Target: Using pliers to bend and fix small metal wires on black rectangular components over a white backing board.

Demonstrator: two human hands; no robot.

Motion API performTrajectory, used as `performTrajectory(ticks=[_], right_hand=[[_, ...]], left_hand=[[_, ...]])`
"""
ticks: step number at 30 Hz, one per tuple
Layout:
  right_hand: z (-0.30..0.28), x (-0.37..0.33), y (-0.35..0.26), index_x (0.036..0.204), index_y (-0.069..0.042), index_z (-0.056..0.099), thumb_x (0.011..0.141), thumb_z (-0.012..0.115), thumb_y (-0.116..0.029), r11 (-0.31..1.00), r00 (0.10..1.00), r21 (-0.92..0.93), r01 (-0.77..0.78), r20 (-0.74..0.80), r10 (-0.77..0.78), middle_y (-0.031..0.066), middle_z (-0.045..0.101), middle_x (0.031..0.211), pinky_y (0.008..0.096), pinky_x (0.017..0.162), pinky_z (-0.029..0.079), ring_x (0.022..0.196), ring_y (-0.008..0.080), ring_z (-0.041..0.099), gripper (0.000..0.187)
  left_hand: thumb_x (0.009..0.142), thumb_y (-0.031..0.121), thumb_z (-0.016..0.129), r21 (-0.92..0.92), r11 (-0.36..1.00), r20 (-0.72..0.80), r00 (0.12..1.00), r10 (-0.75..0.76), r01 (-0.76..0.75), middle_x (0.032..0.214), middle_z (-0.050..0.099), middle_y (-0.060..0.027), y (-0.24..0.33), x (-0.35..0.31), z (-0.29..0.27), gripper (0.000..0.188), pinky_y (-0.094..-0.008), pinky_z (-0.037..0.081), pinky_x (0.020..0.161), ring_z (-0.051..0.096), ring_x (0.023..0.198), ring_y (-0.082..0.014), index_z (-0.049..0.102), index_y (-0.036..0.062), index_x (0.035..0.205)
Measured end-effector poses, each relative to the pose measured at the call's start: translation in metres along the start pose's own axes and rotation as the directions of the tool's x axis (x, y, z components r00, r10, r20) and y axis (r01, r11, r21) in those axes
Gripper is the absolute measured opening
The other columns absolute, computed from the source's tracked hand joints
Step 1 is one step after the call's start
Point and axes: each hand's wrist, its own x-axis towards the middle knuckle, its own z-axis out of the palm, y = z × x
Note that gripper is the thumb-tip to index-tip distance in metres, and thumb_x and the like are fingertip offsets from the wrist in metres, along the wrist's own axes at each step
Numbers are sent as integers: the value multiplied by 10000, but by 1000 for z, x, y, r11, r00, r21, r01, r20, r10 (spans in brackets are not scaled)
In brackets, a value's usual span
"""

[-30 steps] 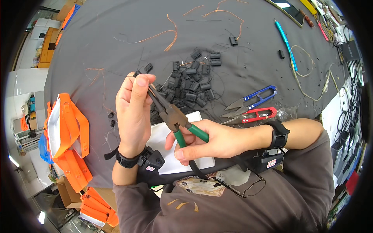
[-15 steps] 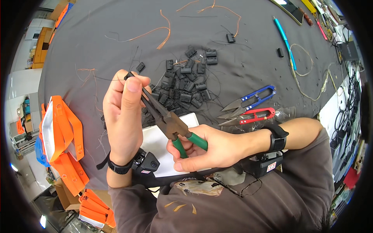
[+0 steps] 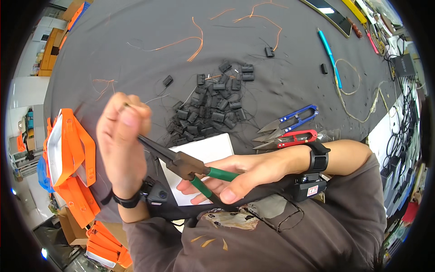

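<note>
My left hand (image 3: 121, 140) is closed in a pinch and smeared by motion. A tiny dark bit shows at its thumb tip, too blurred to name. My right hand (image 3: 256, 174) holds long-nose pliers (image 3: 183, 166) by their green handles, which are spread apart. The dark jaws point up and left, and their tips end close beside the left hand. Beyond the hands lies a heap of small black ribbed plastic pieces (image 3: 206, 106) with thin dark wires. A white sheet or pad (image 3: 213, 147) lies under the pliers.
Blue-handled snips (image 3: 297, 117) and red-handled snips (image 3: 297, 137) lie right of the white pad. Farther right are a turquoise pen (image 3: 330, 54), a cord and a phone (image 3: 328, 16). Orange wire strands (image 3: 199, 41) lie at the back. Orange straps (image 3: 70, 149) hang at the left edge.
My left hand has moved left and slightly down, away from the pliers' tips. The pliers have shifted down and left, and their handles are wider apart. The fingers of my right hand have loosened.
</note>
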Motion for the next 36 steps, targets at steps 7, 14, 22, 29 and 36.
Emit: performTrajectory(ticks=[7, 14, 22, 29, 36], right_hand=[[1, 0, -2, 1402, -50, 302, 919, 517, -323, 998, 1000, 62, -10, -24, 12, 85, 429, 1323, 330, 1030, 342, 1243, 189, 430, 595], [-1, 6, -2, 1423, 4, 197, 882, 434, -575, 996, 997, 89, -31, 66, 25, 195, 296, 1445, 433, 1103, 227, 1340, 298, 315, 827], [1, 7, -3, 1406, -6, 260, 878, 315, -669, 988, 999, 152, -40, -11, 42, 215, 422, 1351, 428, 1059, 283, 1248, 292, 424, 849], [0, 7, -2, 1369, -65, 364, 926, 274, -618, 983, 998, 186, -14, -58, 25, 153, 520, 1267, 349, 972, 403, 1136, 214, 531, 714], [0, 8, -2, 1353, -60, 381, 926, 266, -621, 979, 996, 203, -29, -83, 46, 163, 536, 1241, 340, 960, 412, 1118, 216, 541, 714]], left_hand=[[991, 301, 409, -276, 953, -31, 989, -142, 128, 727, 341, 38, 0, 5, 4, 255, -245, 269, 646, 266, 588, -64, 468, 71, 896], [963, 298, 480, -625, 737, 121, 964, -236, 259, 767, 487, 22, -16, 8, -5, 281, -253, 283, 597, 311, 588, -81, 583, 40, 920], [949, 278, 513, -623, 732, 48, 947, -317, 277, 760, 483, 16, -13, 1, 2, 245, -265, 374, 659, 359, 605, -89, 584, 47, 913], [986, 289, 410, -559, 782, -68, 925, -374, 275, 651, 309, 36, -10, 3, 10, 275, -258, 271, 611, 298, 573, -77, 506, 61, 865], [976, 282, 438, -535, 809, -75, 940, -333, 244, 678, 363, 38, -14, 2, 10, 251, -247, 282, 619, 314, 596, -78, 517, 61, 890]])
